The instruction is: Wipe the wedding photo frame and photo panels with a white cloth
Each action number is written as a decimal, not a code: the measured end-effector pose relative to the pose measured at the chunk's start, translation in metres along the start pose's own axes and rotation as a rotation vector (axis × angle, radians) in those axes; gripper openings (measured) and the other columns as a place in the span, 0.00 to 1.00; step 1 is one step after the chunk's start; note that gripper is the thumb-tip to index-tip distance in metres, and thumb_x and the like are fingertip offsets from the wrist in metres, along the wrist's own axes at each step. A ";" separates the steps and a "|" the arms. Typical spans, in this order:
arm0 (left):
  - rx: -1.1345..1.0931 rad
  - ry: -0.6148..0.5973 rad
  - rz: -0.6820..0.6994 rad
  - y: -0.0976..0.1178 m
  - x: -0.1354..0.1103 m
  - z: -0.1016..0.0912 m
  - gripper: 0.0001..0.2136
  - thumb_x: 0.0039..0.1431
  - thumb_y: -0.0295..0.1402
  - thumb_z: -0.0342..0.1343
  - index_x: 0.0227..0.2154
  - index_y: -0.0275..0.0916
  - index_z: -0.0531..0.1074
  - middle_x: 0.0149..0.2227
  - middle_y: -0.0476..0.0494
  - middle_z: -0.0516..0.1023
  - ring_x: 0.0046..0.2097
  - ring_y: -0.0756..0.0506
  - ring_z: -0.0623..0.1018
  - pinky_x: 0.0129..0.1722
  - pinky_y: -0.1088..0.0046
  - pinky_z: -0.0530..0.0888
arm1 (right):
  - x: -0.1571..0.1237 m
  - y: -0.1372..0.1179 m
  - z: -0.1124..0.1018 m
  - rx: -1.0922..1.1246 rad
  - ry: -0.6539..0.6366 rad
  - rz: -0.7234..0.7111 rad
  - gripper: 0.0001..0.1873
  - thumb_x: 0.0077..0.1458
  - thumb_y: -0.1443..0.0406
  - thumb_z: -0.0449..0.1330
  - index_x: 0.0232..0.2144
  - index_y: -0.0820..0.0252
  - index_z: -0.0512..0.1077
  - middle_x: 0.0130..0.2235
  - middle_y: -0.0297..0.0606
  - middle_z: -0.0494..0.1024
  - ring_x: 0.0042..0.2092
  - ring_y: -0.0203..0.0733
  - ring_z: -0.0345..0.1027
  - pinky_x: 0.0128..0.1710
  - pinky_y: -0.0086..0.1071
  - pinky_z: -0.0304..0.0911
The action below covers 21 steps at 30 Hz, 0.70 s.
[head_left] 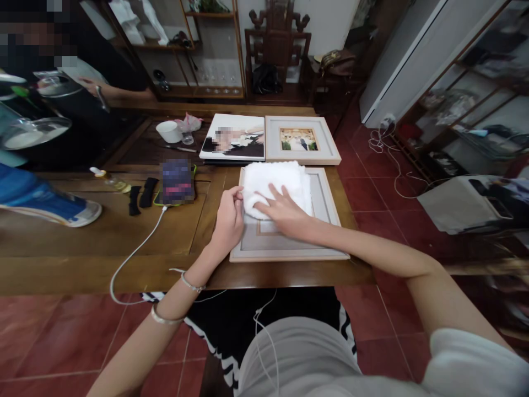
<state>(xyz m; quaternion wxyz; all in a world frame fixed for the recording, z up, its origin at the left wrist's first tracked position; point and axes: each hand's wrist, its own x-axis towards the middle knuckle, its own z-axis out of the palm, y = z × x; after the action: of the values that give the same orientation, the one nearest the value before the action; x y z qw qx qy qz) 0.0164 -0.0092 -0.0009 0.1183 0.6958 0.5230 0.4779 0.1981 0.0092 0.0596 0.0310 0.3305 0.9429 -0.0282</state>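
Observation:
A light wood picture frame (289,255) lies flat on the table in front of me. Over its upper left part is a folded white towel (273,175). My right hand (285,212) presses down on the towel and holds it, fingers spread and thumb side pushed into a fold. At the left edge of the frame, my left hand (231,215) is closed, its bent fingers gripping the border near the towel. The towel and right hand hide much of the frame's middle.
Behind lie a second framed picture (301,140) and a photo panel (233,138). To the left are a phone (177,182) with a white cable (136,253), black strips (140,197), a small bottle (111,181) and a white cup (168,132). Another person (111,66) stands at far left.

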 end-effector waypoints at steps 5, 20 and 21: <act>0.002 0.002 0.006 -0.001 0.000 0.002 0.12 0.65 0.27 0.43 0.50 0.37 0.62 0.42 0.39 0.68 0.46 0.43 0.72 0.50 0.61 0.70 | -0.067 -0.014 -0.026 0.201 -0.122 -0.253 0.32 0.43 0.84 0.49 0.47 0.58 0.72 0.64 0.40 0.63 0.66 0.62 0.48 0.60 0.62 0.49; -0.405 0.009 -0.486 0.007 -0.005 -0.002 0.32 0.49 0.30 0.62 0.58 0.38 0.58 0.58 0.31 0.64 0.58 0.36 0.70 0.57 0.54 0.68 | -0.165 0.024 0.035 0.342 0.352 0.264 0.27 0.38 0.82 0.43 0.36 0.60 0.72 0.64 0.40 0.61 0.70 0.49 0.30 0.65 0.64 0.39; -0.506 -0.005 -0.648 0.012 -0.008 -0.005 0.32 0.49 0.32 0.63 0.58 0.38 0.60 0.56 0.32 0.68 0.54 0.37 0.73 0.54 0.56 0.71 | -0.164 0.022 0.039 0.354 0.376 0.255 0.27 0.38 0.82 0.42 0.35 0.60 0.72 0.64 0.40 0.62 0.70 0.49 0.30 0.65 0.64 0.38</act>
<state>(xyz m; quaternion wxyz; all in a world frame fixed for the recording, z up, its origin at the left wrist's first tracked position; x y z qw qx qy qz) 0.0194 -0.0229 0.0050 0.4313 0.4453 0.5808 0.5275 0.3413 -0.0792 0.0323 -0.1991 0.4463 0.8632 -0.1265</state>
